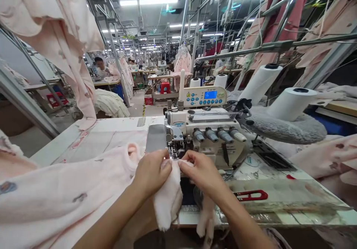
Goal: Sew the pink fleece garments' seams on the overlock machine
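My left hand (pixel 152 171) and my right hand (pixel 201 171) both pinch a small piece of pale pink fleece fabric (pixel 169 198) right in front of the needle area of a white overlock sewing machine (pixel 206 133). The fabric hangs down over the table's front edge. A larger pink printed garment (pixel 64 189) lies spread on the table to the left, beside my left forearm. Both hands' fingers are closed on the cloth edge.
Red thread snips (pixel 251 195) lie on the table right of my right hand. White paper rolls (pixel 290 102) and grey fleece (pixel 284 128) sit behind the machine. Pink garments (pixel 55 29) hang overhead left. A person (pixel 100 68) sits at a far workstation.
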Available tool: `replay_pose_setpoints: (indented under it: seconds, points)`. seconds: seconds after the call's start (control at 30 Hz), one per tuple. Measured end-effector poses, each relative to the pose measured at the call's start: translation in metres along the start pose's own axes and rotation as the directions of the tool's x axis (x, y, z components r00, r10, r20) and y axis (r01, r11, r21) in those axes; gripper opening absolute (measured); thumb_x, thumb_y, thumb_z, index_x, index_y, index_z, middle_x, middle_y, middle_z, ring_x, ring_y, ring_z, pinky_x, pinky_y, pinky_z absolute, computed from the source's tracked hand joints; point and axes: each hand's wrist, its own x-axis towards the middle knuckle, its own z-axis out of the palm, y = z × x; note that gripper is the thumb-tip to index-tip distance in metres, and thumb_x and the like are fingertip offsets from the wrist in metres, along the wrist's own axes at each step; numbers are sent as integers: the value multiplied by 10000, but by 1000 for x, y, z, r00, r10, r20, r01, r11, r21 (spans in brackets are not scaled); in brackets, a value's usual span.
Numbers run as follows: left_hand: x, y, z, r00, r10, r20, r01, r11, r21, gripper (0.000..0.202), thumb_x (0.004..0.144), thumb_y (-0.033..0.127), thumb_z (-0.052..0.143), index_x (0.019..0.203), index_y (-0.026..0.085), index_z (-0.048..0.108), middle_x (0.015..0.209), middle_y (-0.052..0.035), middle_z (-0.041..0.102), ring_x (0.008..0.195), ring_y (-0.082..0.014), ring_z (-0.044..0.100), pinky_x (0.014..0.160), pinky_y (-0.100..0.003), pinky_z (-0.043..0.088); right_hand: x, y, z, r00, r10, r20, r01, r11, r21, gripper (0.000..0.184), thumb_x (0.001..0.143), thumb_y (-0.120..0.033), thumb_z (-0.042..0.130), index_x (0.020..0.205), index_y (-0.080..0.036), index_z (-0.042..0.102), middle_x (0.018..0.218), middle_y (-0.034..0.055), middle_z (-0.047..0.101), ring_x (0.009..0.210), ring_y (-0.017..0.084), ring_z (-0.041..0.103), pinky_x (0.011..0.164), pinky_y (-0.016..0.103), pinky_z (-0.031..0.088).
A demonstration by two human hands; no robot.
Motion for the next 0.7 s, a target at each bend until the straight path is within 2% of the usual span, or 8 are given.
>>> replay_pose_setpoints:
  seconds: [0.1, 0.2, 0.4, 0.57, 0.7]
  points:
    - [7, 1, 3, 999, -29, -19, 30, 998, 57, 111, 772, 202, 410, 790, 207, 519, 809, -6, 579, 757, -186, 558, 645, -287, 344, 0, -1, 2, 998, -10, -64, 3, 995, -104, 135, 723, -254, 507, 624, -193, 574, 594, -11, 603, 583, 157, 530, 526, 235, 296]
    - [9, -1, 6, 998, -37, -54, 42, 995, 96, 113, 767, 196, 412, 784, 205, 523, 843, -10, 546, 754, -179, 547, 642, -288, 344, -4, 4, 5, 992, -84, -98, 74, 993, -97, 169, 785, -286, 459, 706, -207, 586, 650, -10, 630, 605, 161, 557, 542, 236, 312]
    - [9, -4, 13, 991, 56, -119, -41, 992, 120, 99, 781, 174, 423, 721, 190, 501, 740, -14, 501, 765, -184, 509, 677, -299, 364, -10, 16, 12, 961, -197, -192, 171, 975, -143, 160, 849, -303, 398, 795, -214, 519, 676, 3, 634, 607, 183, 599, 539, 248, 339]
    - [11, -2, 19, 991, 69, -112, -43, 973, 225, 134, 823, 168, 388, 741, 187, 492, 772, -37, 504, 771, -204, 492, 660, -317, 374, -6, 20, 21, 920, -298, -256, 240, 942, -235, 136, 876, -250, 358, 792, -214, 457, 691, 16, 628, 610, 191, 614, 524, 256, 352]
    - [13, 0, 18, 996, 49, -69, -26, 953, 301, 155, 852, 141, 341, 826, 162, 493, 870, -77, 517, 821, -227, 481, 716, -355, 383, -9, 18, 25, 880, -358, -311, 231, 896, -379, 190, 908, -185, 324, 798, -194, 479, 672, 35, 604, 594, 194, 587, 526, 274, 356]
